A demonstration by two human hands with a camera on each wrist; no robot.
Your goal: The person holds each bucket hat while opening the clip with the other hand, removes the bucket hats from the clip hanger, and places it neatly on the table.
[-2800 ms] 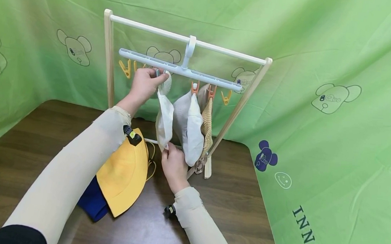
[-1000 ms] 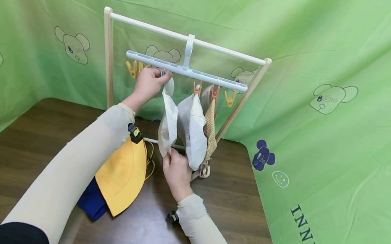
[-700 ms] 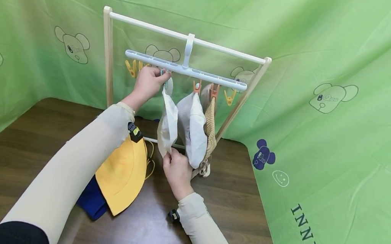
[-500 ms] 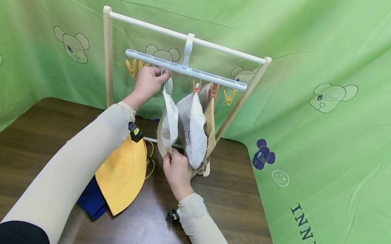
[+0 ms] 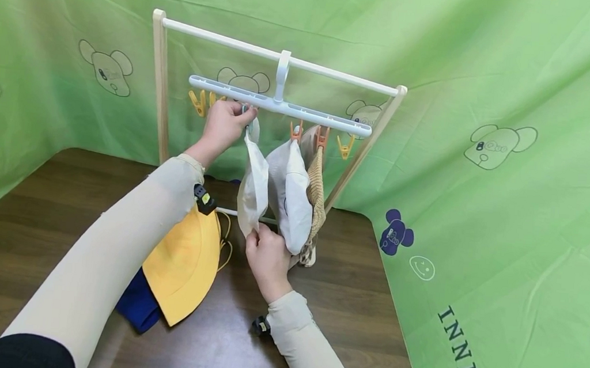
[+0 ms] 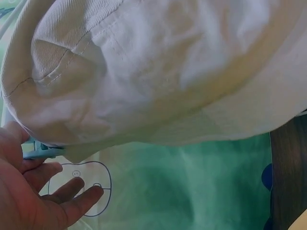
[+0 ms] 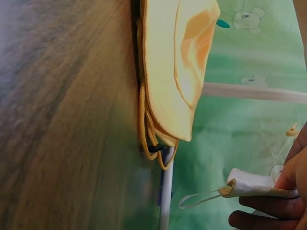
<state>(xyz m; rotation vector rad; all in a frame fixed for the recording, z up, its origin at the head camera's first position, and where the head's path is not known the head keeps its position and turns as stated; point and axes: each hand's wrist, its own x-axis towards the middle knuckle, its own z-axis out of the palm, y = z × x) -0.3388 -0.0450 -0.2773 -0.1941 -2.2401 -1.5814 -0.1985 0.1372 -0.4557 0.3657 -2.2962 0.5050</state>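
In the head view my left hand [image 5: 224, 125] is up under the pale blue hanger [image 5: 326, 120], pinching a blue clothespin [image 6: 44, 152] at the upper edge of a white hat [image 5: 254, 184]. Its other fingers spread loosely in the left wrist view. Below, my right hand [image 5: 268, 260] pinches the hat's lower edge between thumb and fingers; a thin strap [image 7: 196, 196] loops from that edge. To the right, a second white hat [image 5: 298, 210] and a tan knitted hat [image 5: 317, 194] hang from orange clothespins [image 5: 322, 137].
A white rail [image 5: 223, 38] on wooden posts carries the hanger. Yellow clothespins [image 5: 344, 147] hang near both ends. On the brown table [image 5: 358, 304], a yellow hat [image 5: 184, 265] overlaps dark blue fabric [image 5: 138, 304]. Green printed cloth [image 5: 490, 84] stands behind and beside.
Since the earliest frame, the hanger with its hats and both hands have shifted slightly right. Over the last second the hands have stayed almost still, with their grips unchanged.
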